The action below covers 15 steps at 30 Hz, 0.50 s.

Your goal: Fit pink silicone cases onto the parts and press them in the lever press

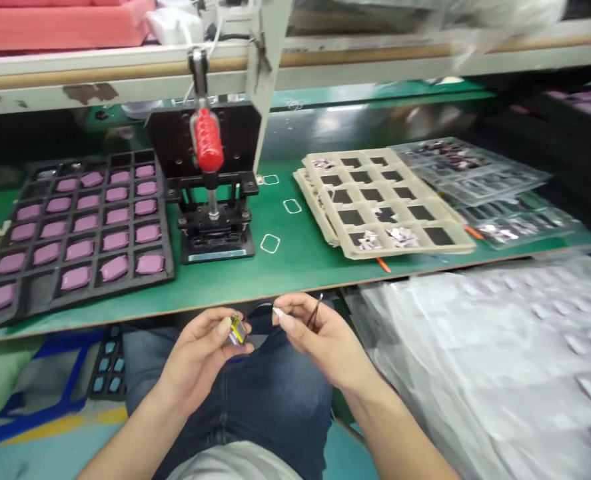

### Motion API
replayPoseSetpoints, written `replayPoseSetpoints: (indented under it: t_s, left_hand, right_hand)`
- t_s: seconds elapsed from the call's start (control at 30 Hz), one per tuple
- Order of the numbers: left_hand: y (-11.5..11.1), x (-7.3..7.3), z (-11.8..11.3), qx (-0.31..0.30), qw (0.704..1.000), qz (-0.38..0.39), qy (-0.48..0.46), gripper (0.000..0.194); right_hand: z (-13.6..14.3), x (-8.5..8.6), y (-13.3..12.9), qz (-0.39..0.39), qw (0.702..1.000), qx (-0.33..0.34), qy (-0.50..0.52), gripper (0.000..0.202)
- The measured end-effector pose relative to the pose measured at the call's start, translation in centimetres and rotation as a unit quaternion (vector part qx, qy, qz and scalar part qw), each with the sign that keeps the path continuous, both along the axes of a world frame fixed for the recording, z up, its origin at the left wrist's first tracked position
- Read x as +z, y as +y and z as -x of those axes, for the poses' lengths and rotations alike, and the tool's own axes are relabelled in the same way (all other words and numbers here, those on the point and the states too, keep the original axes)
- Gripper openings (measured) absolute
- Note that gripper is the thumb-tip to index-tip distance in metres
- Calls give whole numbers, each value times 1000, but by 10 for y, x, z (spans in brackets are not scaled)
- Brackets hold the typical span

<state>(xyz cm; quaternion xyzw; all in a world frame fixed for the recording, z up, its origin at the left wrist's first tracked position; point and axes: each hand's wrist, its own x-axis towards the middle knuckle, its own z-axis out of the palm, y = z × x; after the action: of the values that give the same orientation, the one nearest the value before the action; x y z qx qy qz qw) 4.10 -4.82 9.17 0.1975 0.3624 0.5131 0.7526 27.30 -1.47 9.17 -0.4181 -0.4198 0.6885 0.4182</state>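
Observation:
Over my lap, my left hand (198, 355) grips a small open electronic device (238, 330) by its edges, thumb on one side and fingers on the other. Yellow and grey parts show on its upturned face. Just to the right and apart from it, my right hand (331, 343) pinches a small whitish piece (278, 312) between thumb and forefinger; its exact kind is too small to make out. Dark tweezers (317, 309) are tucked among the fingers of that same hand, pointing up.
A black tray (35, 287) of purple device cases lies left on the green bench (285, 273). Beside it stands a hand press (215, 227) with a red handle. Thin white ring gaskets (270, 243), a cream compartment tray (332, 243) and clear plastic trays (520, 180) sit rightward.

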Motion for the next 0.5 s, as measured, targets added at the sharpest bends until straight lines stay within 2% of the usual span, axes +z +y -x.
replayPoseSetpoints:
  t_s: [0.1, 0.2, 0.4, 0.5]
  left_hand:
    - [1, 1, 3, 19, 1000, -6, 3, 25]
    - [0, 0, 5, 28, 1000, -5, 1, 25]
    - [-3, -6, 11, 32, 999, 6, -3, 25]
    - [-2, -6, 11, 33, 999, 6, -2, 24]
  right_hand:
    - [20, -7, -9, -9, 999, 1, -33, 41]
    - [31, -11, -17, -55, 995, -14, -82, 40]
    - [36, -13, -23, -154, 971, -8, -185, 21]
    - [36, -11, -23, -222, 955, -10, -195, 14]
